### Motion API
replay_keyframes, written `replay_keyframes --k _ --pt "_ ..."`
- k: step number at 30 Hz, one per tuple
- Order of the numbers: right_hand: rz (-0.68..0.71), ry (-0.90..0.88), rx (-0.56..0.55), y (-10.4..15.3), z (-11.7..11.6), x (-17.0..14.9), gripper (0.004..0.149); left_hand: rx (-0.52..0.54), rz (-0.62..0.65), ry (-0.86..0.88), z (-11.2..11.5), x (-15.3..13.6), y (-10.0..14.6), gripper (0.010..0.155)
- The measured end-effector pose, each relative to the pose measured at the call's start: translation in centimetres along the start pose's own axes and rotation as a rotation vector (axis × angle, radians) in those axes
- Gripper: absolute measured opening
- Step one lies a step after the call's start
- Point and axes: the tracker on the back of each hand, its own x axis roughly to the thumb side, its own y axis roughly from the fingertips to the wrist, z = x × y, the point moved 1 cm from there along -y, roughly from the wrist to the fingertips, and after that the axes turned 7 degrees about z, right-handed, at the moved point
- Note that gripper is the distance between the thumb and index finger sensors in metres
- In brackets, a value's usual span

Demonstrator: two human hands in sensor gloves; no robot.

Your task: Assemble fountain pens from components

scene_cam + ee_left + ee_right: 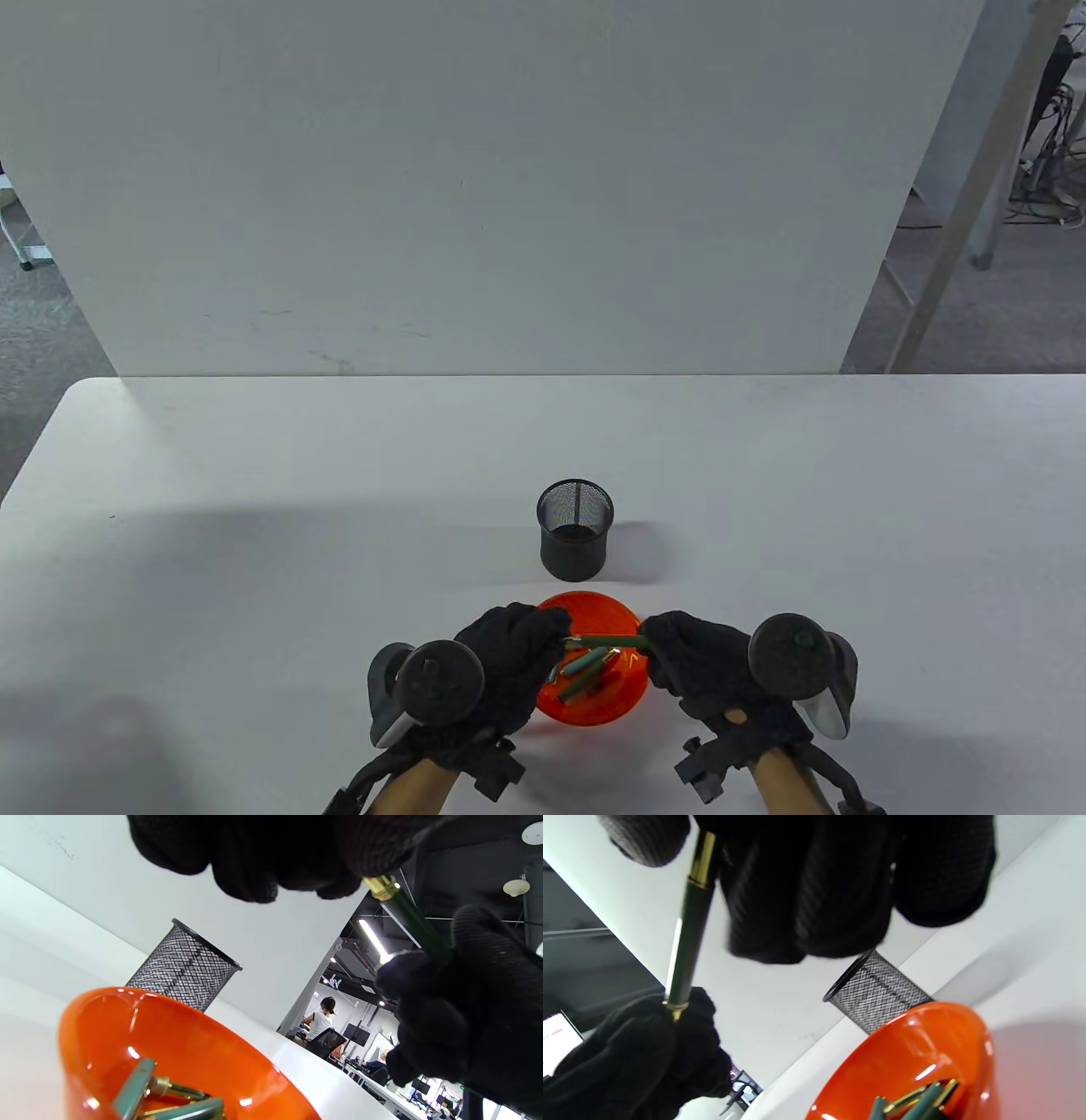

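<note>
One dark green pen point(607, 641) spans level between the two hands, above the orange bowl point(594, 709): the left hand point(509, 654) pinches its nine-o'clock end, the right hand point(691, 658) grips its three-o'clock end. The one bowl holds several loose green pen parts point(585, 666), count unclear. One black mesh cup point(574, 528) stands at twelve o'clock on the desk point(254, 552).

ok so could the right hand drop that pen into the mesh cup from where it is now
Probably yes. The mesh cup stands open-topped just beyond the orange bowl, with nothing between. But the left hand also holds the green pen with the right hand, so it must let go first.
</note>
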Motion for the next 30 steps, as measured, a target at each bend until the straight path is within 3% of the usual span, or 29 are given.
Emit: replay_keyframes --k 3,22,30 --pt "0.003 -0.055 0.004 -0.05 0.09 0.02 0.073 0.013 -0.011 0.006 -0.20 -0.30 0.07 0.048" --pt "0.078 0.036 -0.020 -0.04 0.65 0.80 0.047 0.027 -0.026 0.014 -0.46 -0.60 0.08 0.048" --pt "0.074 0.039 -0.013 -0.08 0.58 0.80 0.047 0.024 -0.023 0.012 -0.41 -0.56 0.12 0.048"
